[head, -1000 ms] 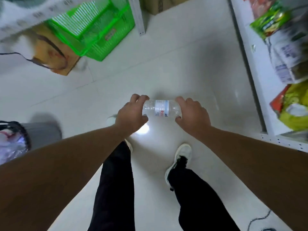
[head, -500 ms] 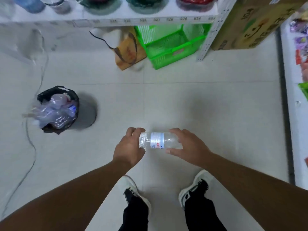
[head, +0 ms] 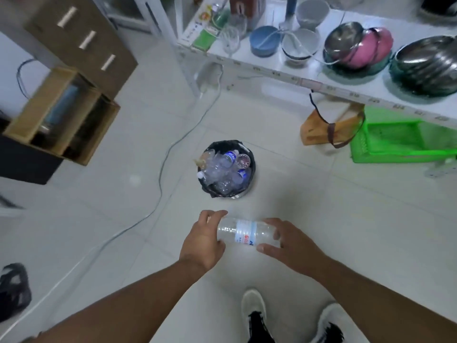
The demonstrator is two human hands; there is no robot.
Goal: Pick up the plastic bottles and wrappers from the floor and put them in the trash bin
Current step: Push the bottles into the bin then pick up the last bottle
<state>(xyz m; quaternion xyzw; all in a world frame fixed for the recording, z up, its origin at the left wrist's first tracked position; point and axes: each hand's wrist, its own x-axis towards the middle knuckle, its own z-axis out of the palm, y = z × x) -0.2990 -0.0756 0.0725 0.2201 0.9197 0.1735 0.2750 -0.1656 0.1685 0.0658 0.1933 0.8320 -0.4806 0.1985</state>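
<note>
A clear plastic bottle [head: 247, 232] with a white and blue label lies sideways in the air between my two hands. My left hand [head: 204, 240] grips its cap end, fingers curled over the top. My right hand [head: 288, 241] holds the bottom end between thumb and fingers. Just beyond the bottle, a round trash bin [head: 250, 154] with a black liner stands on the white tiled floor, piled with several clear bottles and a cup.
A white cable [head: 160, 184] runs across the floor left of the bin. An open cardboard box [head: 61, 115] sits at left. A white shelf [head: 321, 82] with bowls stands behind; a green basket [head: 395, 142] and a paper bag [head: 319, 131] lie under it.
The view has swung left and moved closer, so the trash bin now sits straight ahead beyond the bottle. Both hands keep their hold on the bottle.
</note>
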